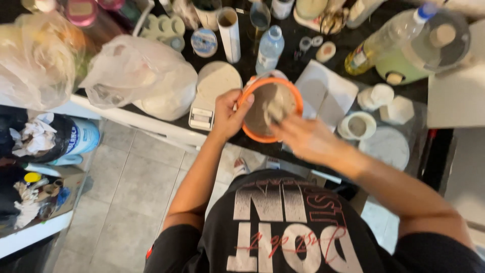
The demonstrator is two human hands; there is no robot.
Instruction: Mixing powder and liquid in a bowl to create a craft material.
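Orange-rimmed bowl [271, 108] held over dark counter [283, 63], beside kitchen scale [212, 93]. Left hand [227, 115] fingers clamped on rim, steadying. Right hand [303, 137] reaching inside (blurred; finger state unclear).

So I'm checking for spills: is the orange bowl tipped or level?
Tipped: the orange bowl is tilted toward the camera, left hand gripping its rim.

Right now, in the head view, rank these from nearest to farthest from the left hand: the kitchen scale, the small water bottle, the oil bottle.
From the left hand:
1. Kitchen scale, just beside it.
2. Small water bottle, behind the orange bowl.
3. Oil bottle, far right.
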